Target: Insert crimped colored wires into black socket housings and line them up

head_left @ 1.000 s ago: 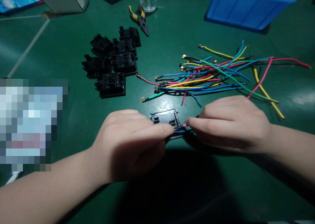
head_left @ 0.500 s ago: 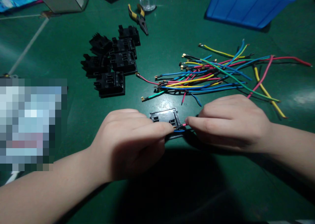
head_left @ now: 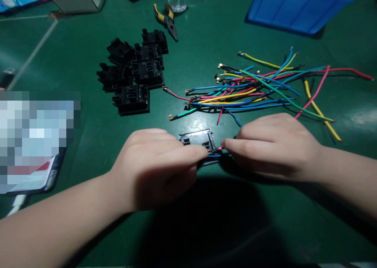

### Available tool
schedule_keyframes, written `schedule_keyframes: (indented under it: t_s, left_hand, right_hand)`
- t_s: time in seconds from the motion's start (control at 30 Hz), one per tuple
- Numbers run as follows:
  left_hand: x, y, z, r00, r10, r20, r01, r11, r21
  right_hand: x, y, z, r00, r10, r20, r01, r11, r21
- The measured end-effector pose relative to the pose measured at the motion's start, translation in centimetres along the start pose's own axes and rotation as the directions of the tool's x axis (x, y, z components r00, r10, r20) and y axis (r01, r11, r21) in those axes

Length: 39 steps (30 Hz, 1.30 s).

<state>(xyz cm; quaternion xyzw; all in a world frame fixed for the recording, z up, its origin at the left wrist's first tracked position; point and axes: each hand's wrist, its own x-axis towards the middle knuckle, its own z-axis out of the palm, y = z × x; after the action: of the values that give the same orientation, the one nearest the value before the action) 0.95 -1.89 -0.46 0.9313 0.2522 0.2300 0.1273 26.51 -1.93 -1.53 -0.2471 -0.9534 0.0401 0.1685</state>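
I'm holding the black panel point(head_left: 196, 136) between both hands, on the near side of the loose wires point(head_left: 231, 98), with my left hand point(head_left: 165, 166) closed over its left end. I'm pinching the red wire point(head_left: 220, 147) in my right hand point(head_left: 272, 148) at the panel's right edge, its visible stretch running leftward toward my left thumb; I can't tell whether its tip is seated.
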Motion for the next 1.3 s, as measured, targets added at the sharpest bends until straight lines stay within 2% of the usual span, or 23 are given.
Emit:
schedule_keyframes:
  t_s: [0.13, 0.27, 0.3, 0.33, 0.37, 0.4, 0.43, 0.77, 0.9, 1.07, 1.23, 1.3]
  left_hand:
    - [0.1, -0.4, -0.4, 0.996, 0.086, 0.024, -0.087, 0.994, 0.062]
    - [-0.1, 0.0, -0.8, 0.99, 0.12, 0.073, -0.126, 0.988, 0.089]
    - [-0.2, 0.1, -0.7, 0.992, 0.128, 0.003, -0.128, 0.99, 0.06]
    - [-0.3, 0.3, -0.6, 0.992, 0.069, -0.105, -0.065, 0.997, 0.042]
    - [-0.3, 0.5, -0.4, 0.991, 0.018, -0.131, -0.014, 0.999, 0.031]
    - [-0.4, 0.6, -0.3, 0.989, 0.059, -0.133, -0.058, 0.998, 0.01]
    - [-0.4, 0.7, -0.1, 0.989, 0.051, -0.139, -0.052, 0.999, -0.003]
    - [-0.3, 1.4, -0.4, 0.999, -0.041, -0.019, 0.041, 0.999, 0.001]
    - [-0.2, 1.5, -0.5, 1.0, 0.011, -0.011, -0.01, 1.0, 0.017]
    - [0.0, 1.3, -0.4, 1.0, 0.009, -0.008, -0.008, 1.0, 0.009]
    - [-0.3, 1.0, -0.4, 0.99, 0.132, -0.042, -0.128, 0.989, 0.079]
    - [-0.4, 1.1, -0.3, 0.993, 0.105, -0.052, -0.099, 0.989, 0.108]
  right_hand:
    - [0.0, 0.0, 0.0, 1.0, -0.001, -0.006, 0.001, 1.0, -0.009]
    - [0.0, 0.0, 0.0, 1.0, -0.005, -0.013, 0.005, 1.0, -0.011]
    - [0.0, 0.0, 0.0, 1.0, -0.005, -0.01, 0.005, 1.0, -0.013]
    - [0.0, 0.0, 0.0, 1.0, -0.005, -0.009, 0.004, 1.0, -0.014]
    - [0.0, 0.0, 0.0, 1.0, -0.005, -0.008, 0.005, 1.0, -0.015]
    - [0.0, 0.0, 0.0, 1.0, -0.006, -0.005, 0.006, 1.0, -0.015]
    - [0.1, 0.0, 0.0, 1.0, -0.004, -0.001, 0.003, 1.0, -0.015]
    - [0.2, -0.1, -0.1, 1.0, 0.002, 0.006, -0.002, 1.0, -0.017]
    - [0.2, -0.1, -0.1, 0.999, -0.005, -0.04, 0.003, 0.999, -0.044]
    - [0.0, -0.1, -0.2, 1.0, -0.018, 0.002, 0.018, 0.999, -0.035]
    - [-0.1, -0.1, -0.2, 0.999, -0.036, -0.017, 0.036, 0.999, -0.006]
    - [0.0, -0.2, -0.3, 0.999, -0.036, -0.01, 0.036, 0.999, -0.007]
